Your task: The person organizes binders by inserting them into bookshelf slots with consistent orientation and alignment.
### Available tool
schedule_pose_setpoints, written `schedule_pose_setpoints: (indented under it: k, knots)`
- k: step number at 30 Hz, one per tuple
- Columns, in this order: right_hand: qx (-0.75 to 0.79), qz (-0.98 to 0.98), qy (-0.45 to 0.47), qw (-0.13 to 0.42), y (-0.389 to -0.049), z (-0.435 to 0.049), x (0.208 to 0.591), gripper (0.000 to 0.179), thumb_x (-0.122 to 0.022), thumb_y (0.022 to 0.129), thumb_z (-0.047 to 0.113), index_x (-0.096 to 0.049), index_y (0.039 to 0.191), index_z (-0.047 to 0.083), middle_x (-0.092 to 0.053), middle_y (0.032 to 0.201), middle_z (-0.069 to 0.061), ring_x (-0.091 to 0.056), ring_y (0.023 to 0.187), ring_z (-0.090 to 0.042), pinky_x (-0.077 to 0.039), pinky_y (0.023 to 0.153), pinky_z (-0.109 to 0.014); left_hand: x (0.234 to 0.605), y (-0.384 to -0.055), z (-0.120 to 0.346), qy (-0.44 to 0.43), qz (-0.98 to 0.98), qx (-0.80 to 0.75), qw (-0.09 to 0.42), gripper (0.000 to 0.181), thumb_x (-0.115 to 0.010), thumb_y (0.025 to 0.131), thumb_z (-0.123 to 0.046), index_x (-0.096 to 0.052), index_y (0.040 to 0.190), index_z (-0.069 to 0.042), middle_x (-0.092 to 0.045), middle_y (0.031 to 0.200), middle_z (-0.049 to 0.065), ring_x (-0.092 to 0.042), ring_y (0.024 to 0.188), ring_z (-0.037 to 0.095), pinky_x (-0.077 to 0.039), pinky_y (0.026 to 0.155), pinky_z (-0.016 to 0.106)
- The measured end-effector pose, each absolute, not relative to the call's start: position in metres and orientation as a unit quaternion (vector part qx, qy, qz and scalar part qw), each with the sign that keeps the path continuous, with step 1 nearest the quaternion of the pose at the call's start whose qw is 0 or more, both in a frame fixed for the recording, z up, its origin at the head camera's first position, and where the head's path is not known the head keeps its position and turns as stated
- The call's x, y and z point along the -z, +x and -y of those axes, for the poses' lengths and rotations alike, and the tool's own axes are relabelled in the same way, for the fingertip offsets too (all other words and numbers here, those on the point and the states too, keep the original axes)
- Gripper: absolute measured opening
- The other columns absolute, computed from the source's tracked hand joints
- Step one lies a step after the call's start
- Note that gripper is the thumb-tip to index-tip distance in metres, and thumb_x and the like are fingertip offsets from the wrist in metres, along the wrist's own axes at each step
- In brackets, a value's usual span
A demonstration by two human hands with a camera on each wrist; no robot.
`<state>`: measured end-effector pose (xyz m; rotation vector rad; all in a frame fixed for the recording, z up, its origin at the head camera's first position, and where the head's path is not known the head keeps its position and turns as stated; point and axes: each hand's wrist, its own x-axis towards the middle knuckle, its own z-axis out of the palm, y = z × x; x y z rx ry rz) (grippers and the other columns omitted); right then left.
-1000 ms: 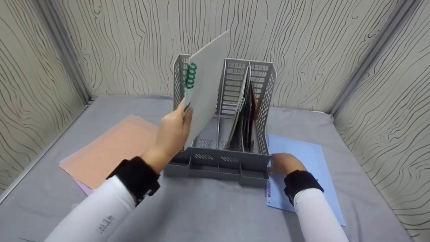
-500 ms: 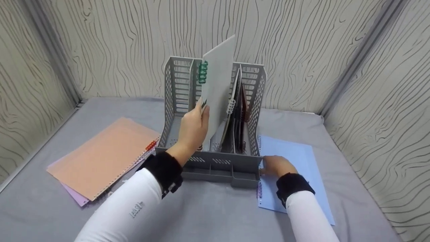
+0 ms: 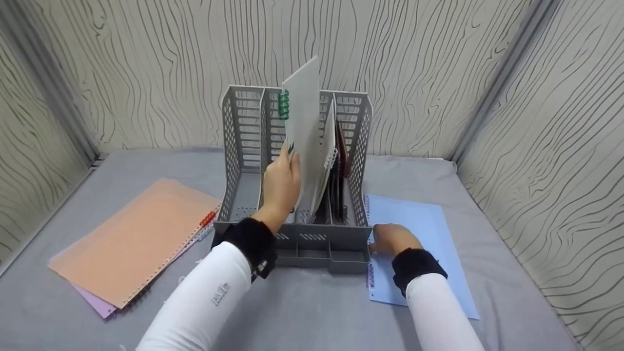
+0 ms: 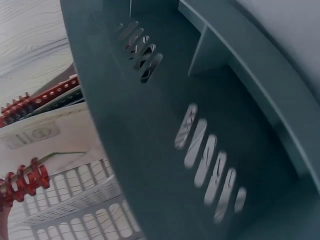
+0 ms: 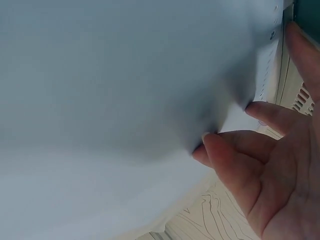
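- On the far left, an orange notebook (image 3: 136, 239) lies flat on the gray cloth (image 3: 321, 312). Red rings (image 3: 207, 218) show on its right edge.
- A purple notebook (image 3: 95, 302) pokes out from under the orange one.
- Next comes the big gray rack (image 3: 346, 237). It stands up in the middle, with thin walls inside and little bins along the front. The slot on its left end has nothing held over it.
- The left hand (image 3: 282, 187) is over the rack. Its thumb and fingers pinch the edge of a white notebook (image 3: 304, 112).
- The white notebook stands up tall, with green rings (image 3: 283, 105) near its top. Its low end is down in the middle of the rack. I cannot tell which slot it is in, or if it touches the floor there.
- Just right of it, a pale notebook (image 3: 328, 139) with white rings leans in the rack.
- In the last slot is a dark red notebook (image 3: 343, 151).
- The right hand (image 3: 396, 240) is by the rack's front right corner, well apart from the left hand. Its fingers are bent, and I cannot tell if they grip the corner.
- Under that hand, a blue notebook (image 3: 438, 239) lies flat beside the rack.
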<state>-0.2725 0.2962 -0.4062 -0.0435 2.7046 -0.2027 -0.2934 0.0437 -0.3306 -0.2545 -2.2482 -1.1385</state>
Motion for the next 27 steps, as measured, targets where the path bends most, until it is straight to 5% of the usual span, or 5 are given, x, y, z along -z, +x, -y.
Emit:
schedule_pose_setpoints:
  k: [6, 19, 27]
  knots:
    - [0.078, -0.974, -0.013, 0.211, -0.271, -0.296, 0.404, 0.037, -0.066, 0.085, 0.020, -0.058, 0.116, 0.001, -0.061, 0.109, -0.020, -0.055, 0.105, -0.040, -0.043, 0.089, -0.054, 0.347, -0.302, -0.054, -0.049, 0.839, 0.471, 0.269, 0.047, -0.038, 0.101, -0.025, -0.039, 0.137, 0.005, -0.060, 0.115, 0.025, -0.060, 0.101, 0.035, -0.047, 0.089, 0.042]
    - [0.089, -0.975, -0.005, 0.203, -0.272, -0.298, 0.399, 0.047, -0.066, 0.086, 0.021, -0.053, 0.125, 0.001, -0.057, 0.119, -0.023, -0.049, 0.112, -0.043, -0.039, 0.092, -0.057, 0.373, -0.313, -0.073, -0.075, 0.822, 0.486, 0.286, 0.042, -0.044, 0.100, -0.022, -0.044, 0.137, -0.002, -0.060, 0.119, 0.020, -0.059, 0.105, 0.033, -0.047, 0.090, 0.040]
    - [0.079, -0.974, -0.013, 0.211, -0.274, -0.301, 0.402, 0.054, -0.065, 0.086, 0.026, -0.048, 0.130, -0.001, -0.053, 0.124, -0.025, -0.048, 0.116, -0.042, -0.038, 0.096, -0.054, 0.390, -0.319, -0.075, -0.084, 0.776, 0.600, 0.174, 0.037, -0.047, 0.098, -0.010, -0.048, 0.134, -0.004, -0.053, 0.131, 0.013, -0.051, 0.119, 0.024, -0.042, 0.097, 0.034]
